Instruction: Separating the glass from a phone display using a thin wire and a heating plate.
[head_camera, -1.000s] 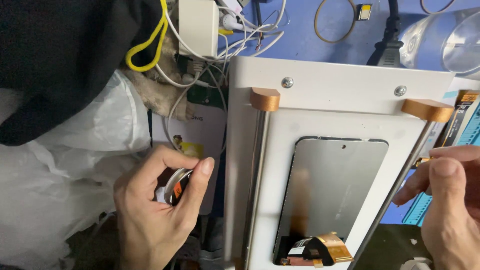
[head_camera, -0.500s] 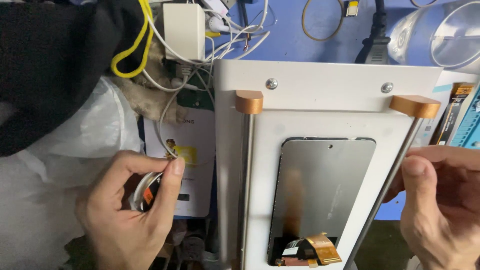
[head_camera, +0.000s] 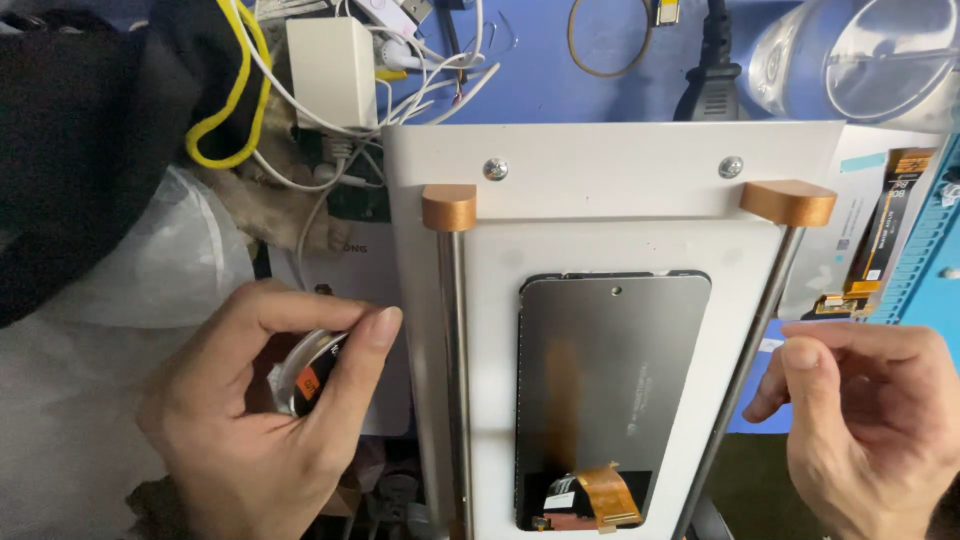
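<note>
My left hand (head_camera: 250, 420) pinches a small round spool (head_camera: 305, 375) with an orange label, just left of a white machine plate (head_camera: 600, 170). A dark phone screen panel (head_camera: 610, 380) lies face down on that plate, with an orange flex cable (head_camera: 605, 495) at its near end. Two metal rods (head_camera: 452, 380) (head_camera: 745, 370) run along either side of the panel under copper-coloured caps (head_camera: 449, 207) (head_camera: 788, 202). My right hand (head_camera: 870, 420) hovers just right of the right rod, thumb pressed to forefinger. I see nothing between those fingers.
A white power adapter (head_camera: 330, 70), white wires and a yellow cable (head_camera: 240, 110) crowd the back left, next to black cloth (head_camera: 90, 130) and a plastic bag (head_camera: 150, 270). A black plug (head_camera: 715, 70), a clear container (head_camera: 860, 60) and a spare flex part (head_camera: 880, 240) sit at the right.
The view has drifted, so the plate sits further left in the picture. Both hands keep their places beside the plate; my right hand sits slightly lower and further off the rod.
</note>
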